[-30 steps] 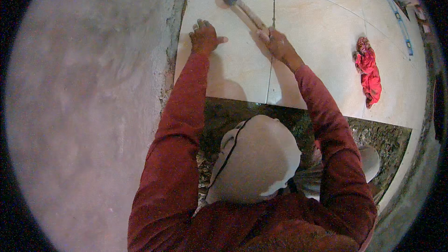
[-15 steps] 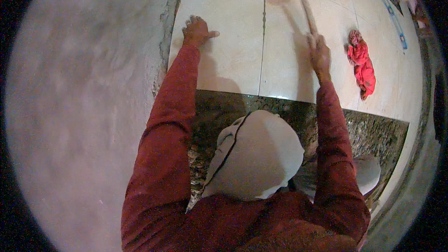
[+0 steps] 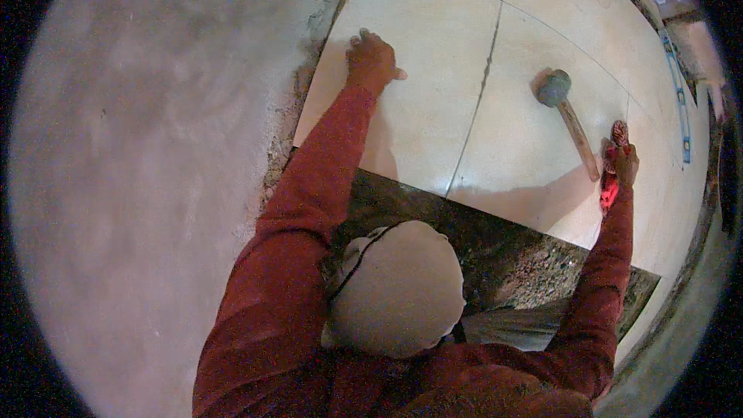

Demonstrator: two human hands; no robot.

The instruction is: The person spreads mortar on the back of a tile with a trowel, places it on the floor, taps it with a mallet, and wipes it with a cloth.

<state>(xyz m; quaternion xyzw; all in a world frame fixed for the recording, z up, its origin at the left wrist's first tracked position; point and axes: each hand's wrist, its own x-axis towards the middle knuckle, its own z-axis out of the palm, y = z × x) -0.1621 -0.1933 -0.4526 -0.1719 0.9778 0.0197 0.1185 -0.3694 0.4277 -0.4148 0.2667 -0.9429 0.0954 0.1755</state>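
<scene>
My left hand point(image 3: 373, 60) leans on a cream floor tile point(image 3: 426, 39) near its left edge, thumb out and fingers apart, holding nothing. Over at the right, my right hand point(image 3: 628, 164) has its fingers closed on a crumpled red cloth point(image 3: 609, 192). The cloth's patterned end point(image 3: 620, 133) sticks out past the fingers; part of it is hidden by the hand. A mallet point(image 3: 576, 135) with a dark grey round head and a wooden handle lies loose on the tile left of my right hand.
A blue spirit level point(image 3: 678, 93) lies at the far right. Rough concrete point(image 3: 170, 147) spans the left side. Along the tiles' near edge is a dark strip of rubble and wet mortar point(image 3: 534, 275). A pale, cloth-covered rounded shape point(image 3: 398, 286) sits between my arms.
My right hand has let go of the mallet, now lying on the tile, and moved right onto the red cloth. The view has shifted; my left hand remains on the tile.
</scene>
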